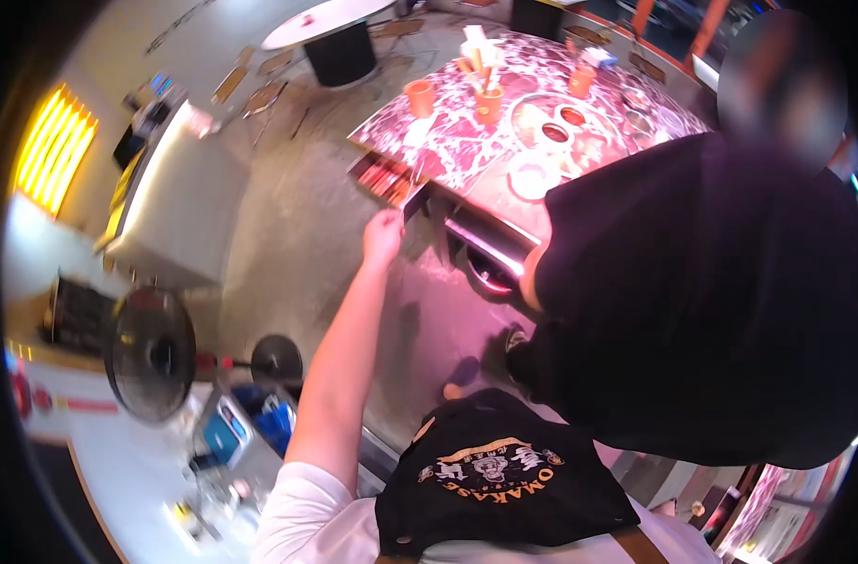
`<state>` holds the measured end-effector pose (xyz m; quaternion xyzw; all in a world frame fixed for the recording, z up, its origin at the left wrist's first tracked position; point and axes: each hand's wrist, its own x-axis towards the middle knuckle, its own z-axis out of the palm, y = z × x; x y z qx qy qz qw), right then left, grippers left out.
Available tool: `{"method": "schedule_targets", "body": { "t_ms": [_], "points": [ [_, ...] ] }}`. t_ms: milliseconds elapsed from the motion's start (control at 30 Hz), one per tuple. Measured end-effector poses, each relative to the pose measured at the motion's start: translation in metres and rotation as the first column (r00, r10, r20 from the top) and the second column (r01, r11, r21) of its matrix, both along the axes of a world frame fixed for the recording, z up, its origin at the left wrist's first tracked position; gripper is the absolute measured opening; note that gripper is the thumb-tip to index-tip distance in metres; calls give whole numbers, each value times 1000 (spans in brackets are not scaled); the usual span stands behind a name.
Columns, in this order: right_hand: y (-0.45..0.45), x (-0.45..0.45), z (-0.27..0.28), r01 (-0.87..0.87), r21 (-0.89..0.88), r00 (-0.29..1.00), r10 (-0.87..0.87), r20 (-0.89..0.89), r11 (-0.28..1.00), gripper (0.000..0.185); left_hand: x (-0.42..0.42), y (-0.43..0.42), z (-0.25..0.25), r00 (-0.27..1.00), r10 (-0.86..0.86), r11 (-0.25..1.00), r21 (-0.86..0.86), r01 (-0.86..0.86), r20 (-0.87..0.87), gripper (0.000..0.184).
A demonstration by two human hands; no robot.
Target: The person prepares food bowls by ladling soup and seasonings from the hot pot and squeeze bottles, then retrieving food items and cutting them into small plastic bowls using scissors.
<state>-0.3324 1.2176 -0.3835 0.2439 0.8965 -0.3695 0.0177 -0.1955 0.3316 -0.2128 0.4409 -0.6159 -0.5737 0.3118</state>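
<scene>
My left hand (384, 235) reaches forward on an outstretched arm, its fingers closed at the near corner of a pulled-out drawer (412, 203). Inside the drawer lie several reddish long items (384, 180), too small to name. The drawer sits under the edge of a marble-patterned table (448, 155). My right hand does not appear in the view.
A person in black (702, 310) stands close on my right, covering part of the table. On the table are orange cups (419, 97), a round tray with sauce bowls (555, 133) and a white plate (530, 179). A fan (152, 354) stands at left.
</scene>
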Motion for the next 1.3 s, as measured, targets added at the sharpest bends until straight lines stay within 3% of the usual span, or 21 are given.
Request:
{"method": "schedule_targets", "body": {
  "t_ms": [100,233,300,367,400,433,467,500,567,600,667,733,800,867,933,967,1000,1033,1100,1200,1300],
  "points": [
    [-27,46,3,145,-28,989,-144,37,989,30,-20,1,-51,986,-167,980,107,165,9,9],
    [-32,123,19,247,42,965,-250,81,968,25,-67,3,-66,958,-287,926,263,272,20,8],
    [-71,158,36,315,48,947,-317,57,948,23,-104,-13,-65,897,-433,880,173,443,-92,8],
    [-106,193,34,456,38,890,-457,0,889,20,-149,-40,-84,780,-624,766,-239,596,-55,9],
    [-128,210,28,554,15,831,-553,-55,832,19,-173,-51,-109,741,-662,740,-258,621,-116,9],
    [-130,241,2,667,-5,740,-663,-114,745,18,-195,-54,-117,673,-669,732,-121,671,-316,8],
    [-181,270,1,733,-47,672,-733,-103,678,17,-197,-49,-59,698,-600,639,290,712,-390,19],
    [-216,284,8,837,-143,484,-836,-259,528,18,-213,-66,-83,662,-730,609,277,743,-171,13],
    [-315,310,17,859,-265,374,-890,-260,438,37,-225,-76,-84,602,-782,552,268,789,-161,9],
    [-395,303,76,897,-157,386,-905,-180,413,38,-233,-87,-98,540,-825,483,286,828,-170,11],
    [-422,362,0,887,-72,437,-879,-190,456,38,-240,-106,-104,457,-871,394,300,869,-181,11],
    [-493,380,-14,869,-143,468,-881,-74,473,36,-241,-135,-111,307,-913,283,126,951,-268,12],
    [-611,331,89,785,-364,578,-804,140,501,37,-250,-157,-108,254,-955,243,88,966,-151,10],
    [-675,285,131,649,-423,731,-672,118,632,41,-262,-175,-109,232,-968,240,-78,968,-92,10],
    [-672,265,99,206,-367,958,-263,-111,907,44,-269,-189,-86,177,-981,178,-10,984,-80,13],
    [-704,218,135,164,-462,960,-249,-128,872,45,-275,-196,-74,119,-988,109,-105,989,100,19],
    [-703,185,127,44,-539,970,-165,-179,841,46,-278,-197,-68,117,-989,107,-102,989,91,19],
    [-723,142,150,-97,-368,959,-12,-282,925,47,-280,-198,-55,90,-992,86,-49,995,91,19],
    [-741,68,175,-152,-341,970,73,-233,928,48,-283,-199,-26,55,-994,56,7,998,94,19],
    [-753,-23,206,-201,-229,978,206,-2,952,46,-290,-201,-11,76,-975,70,-33,997,211,20],
    [-753,-78,216,-374,25,928,374,-1,927,50,-299,-200,-14,200,-940,143,-215,966,277,22]
  ]
}}
